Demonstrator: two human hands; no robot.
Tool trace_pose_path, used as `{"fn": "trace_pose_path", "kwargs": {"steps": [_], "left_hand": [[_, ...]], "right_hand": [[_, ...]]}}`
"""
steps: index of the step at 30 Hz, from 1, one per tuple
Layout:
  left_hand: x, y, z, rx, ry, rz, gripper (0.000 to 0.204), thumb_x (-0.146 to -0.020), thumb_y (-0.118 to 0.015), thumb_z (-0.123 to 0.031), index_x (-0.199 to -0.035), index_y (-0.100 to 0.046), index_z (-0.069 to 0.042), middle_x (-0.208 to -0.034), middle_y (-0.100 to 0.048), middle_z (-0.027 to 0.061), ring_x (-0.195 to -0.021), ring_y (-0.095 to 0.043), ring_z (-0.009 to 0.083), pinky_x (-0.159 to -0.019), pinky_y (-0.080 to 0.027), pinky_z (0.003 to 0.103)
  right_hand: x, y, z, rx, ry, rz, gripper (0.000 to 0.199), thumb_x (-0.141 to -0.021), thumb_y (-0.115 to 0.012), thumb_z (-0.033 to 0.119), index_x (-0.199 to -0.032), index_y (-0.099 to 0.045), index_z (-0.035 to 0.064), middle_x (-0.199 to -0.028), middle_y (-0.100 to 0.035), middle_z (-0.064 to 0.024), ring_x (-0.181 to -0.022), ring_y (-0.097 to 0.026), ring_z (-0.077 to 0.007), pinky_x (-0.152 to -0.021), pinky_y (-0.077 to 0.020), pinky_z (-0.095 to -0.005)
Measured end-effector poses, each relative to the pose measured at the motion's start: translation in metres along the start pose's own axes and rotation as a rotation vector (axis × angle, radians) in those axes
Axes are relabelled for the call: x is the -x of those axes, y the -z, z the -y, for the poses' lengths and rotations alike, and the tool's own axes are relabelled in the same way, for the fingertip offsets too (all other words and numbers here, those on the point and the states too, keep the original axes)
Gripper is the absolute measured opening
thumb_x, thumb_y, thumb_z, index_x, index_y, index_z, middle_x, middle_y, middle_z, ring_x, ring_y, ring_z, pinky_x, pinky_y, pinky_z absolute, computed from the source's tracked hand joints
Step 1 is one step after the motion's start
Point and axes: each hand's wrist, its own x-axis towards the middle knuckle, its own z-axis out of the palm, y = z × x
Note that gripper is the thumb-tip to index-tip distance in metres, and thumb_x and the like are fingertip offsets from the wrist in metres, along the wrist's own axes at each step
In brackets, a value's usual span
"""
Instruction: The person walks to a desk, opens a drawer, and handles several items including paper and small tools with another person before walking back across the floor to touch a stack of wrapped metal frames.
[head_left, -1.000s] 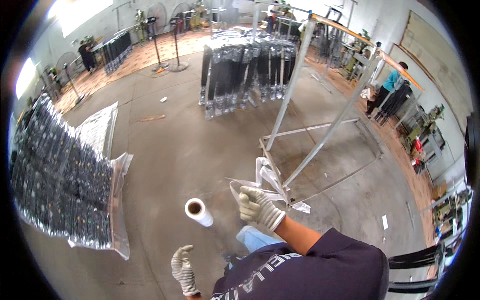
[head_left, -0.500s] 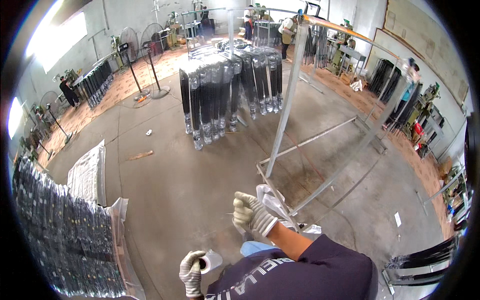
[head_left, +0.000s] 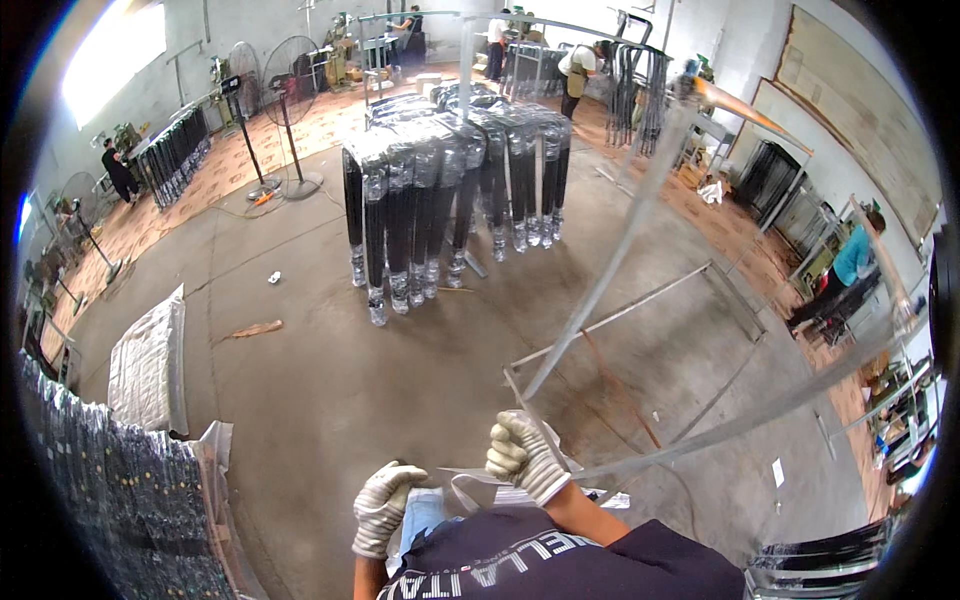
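At the lower left of the frame, wrapped black metal parts (head_left: pixel 110 500) lie stacked on the floor. Bottom centre, the gloved left hand (head_left: pixel 385 505) curls loosely beside a strip of clear plastic film (head_left: pixel 480 488); whether it grips the film I cannot tell. Right of it, the right hand (head_left: pixel 522 455) is clenched around the film at the grey metal frame (head_left: pixel 600 300). Pulled hard, the film could tear or tip the frame.
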Motion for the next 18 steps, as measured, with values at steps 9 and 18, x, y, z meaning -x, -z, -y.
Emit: {"fn": "trace_pose_path", "kwargs": {"steps": [9,18], "left_hand": [[-0.132,0.105,0.082,0.021,-0.047,-0.009,0.021,-0.075,-0.052,0.008,-0.084,-0.065,-0.005,-0.077,-0.061,0.0049,-0.073,-0.058,0.0131,-0.066,-0.045,0.023],[-0.25,0.247,0.141,0.295,-0.006,-0.187,0.021,-0.086,-0.048,-0.003,-0.104,-0.058,-0.005,-0.084,-0.063,0.0073,-0.07,-0.058,0.0122,-0.061,-0.049,0.026]], "right_hand": [[-0.171,-0.04,0.012,0.023,0.056,0.007,0.036,-0.089,-0.046,0.035,-0.069,-0.06,0.0089,-0.036,-0.024,0.004,-0.035,-0.023,-0.0107,-0.04,-0.0232,-0.0265],[-0.329,-0.109,-0.01,-0.074,0.022,0.036,0.026,-0.089,-0.045,0.019,-0.107,-0.052,0.0012,-0.059,-0.046,0.0011,-0.052,-0.046,-0.0137,-0.051,-0.0419,-0.0289]]}}
